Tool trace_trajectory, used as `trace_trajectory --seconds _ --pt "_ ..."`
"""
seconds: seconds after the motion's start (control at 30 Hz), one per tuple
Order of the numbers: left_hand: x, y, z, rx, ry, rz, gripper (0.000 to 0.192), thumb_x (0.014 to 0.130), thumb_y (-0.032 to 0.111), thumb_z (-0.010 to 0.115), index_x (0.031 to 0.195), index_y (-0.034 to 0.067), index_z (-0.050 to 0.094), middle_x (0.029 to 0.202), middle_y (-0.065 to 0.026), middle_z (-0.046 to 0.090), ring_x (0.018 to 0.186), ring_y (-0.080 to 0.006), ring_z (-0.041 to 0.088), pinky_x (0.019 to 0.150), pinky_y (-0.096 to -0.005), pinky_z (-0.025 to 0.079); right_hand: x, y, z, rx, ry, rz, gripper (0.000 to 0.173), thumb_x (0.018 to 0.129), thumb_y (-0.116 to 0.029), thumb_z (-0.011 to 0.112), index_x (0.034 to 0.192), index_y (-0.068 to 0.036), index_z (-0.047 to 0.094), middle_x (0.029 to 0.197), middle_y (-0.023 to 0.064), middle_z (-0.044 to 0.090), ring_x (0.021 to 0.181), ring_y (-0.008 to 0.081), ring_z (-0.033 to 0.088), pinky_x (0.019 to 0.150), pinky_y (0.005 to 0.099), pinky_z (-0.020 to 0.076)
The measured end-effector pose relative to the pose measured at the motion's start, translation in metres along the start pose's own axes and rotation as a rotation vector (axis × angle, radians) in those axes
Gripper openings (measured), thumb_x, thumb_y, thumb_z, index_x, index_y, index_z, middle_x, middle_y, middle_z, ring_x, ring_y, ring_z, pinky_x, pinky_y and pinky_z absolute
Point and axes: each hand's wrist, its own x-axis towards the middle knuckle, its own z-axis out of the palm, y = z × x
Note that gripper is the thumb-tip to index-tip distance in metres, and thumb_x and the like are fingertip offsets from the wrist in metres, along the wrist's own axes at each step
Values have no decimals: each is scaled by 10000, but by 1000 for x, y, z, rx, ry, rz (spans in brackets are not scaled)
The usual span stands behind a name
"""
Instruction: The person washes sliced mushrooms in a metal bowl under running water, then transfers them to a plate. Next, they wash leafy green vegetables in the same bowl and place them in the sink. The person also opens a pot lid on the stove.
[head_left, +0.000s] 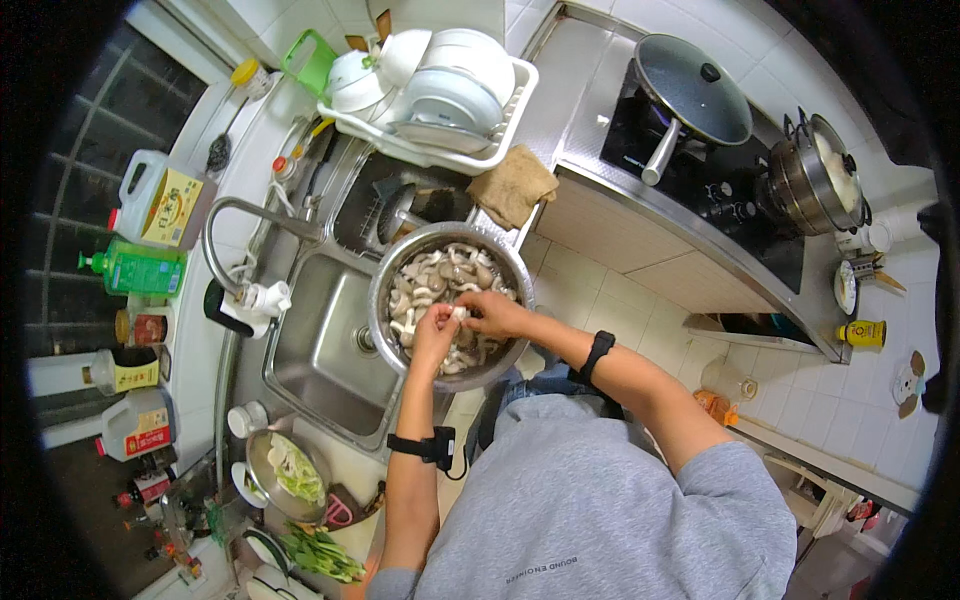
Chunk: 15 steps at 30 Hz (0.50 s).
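Observation:
A large round metal bowl holds many torn grey-white oyster mushrooms. It rests over the right edge of the steel sink. Above the mushrooms, my left hand and my right hand meet fingertip to fingertip. A small whitish mushroom piece is pinched between them, with both hands on it. Each forearm wears a black strap. The curved faucet stands left of the basin.
A white dish rack with bowls and plates stands beyond the bowl, beside a brown cloth. A lidded pan and a steamer pot are on the stove. Bottles line the sill; cut cabbage and greens lie lower left.

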Motion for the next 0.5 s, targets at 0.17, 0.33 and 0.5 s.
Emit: trace_trajectory --seconds 0.17,0.33,0.5 --pt "-1 11 -4 -274 3 -18 180 838 57 517 1012 12 506 868 -20 545 806 -92 521 720 -203 418 9 1 -8 164 87 -43 294 703 -158 578 961 -30 522 928 163 580 861 263 556 759 330 433" --pt "-3 10 -10 -237 119 -51 242 828 69 538 1064 22 510 932 -46 555 840 -122 533 745 -225 423 9 8 -18 310 -19 107 290 772 -107 531 1045 -11 550 823 32 565 745 94 494 655 234 416" --pt "-6 11 -2 -118 144 26 298 806 151 608 1065 22 538 914 -25 559 842 -102 516 730 -221 412 12 3 -5 584 -29 117 225 778 -144 595 963 -20 563 861 50 590 735 115 513 651 262 422"
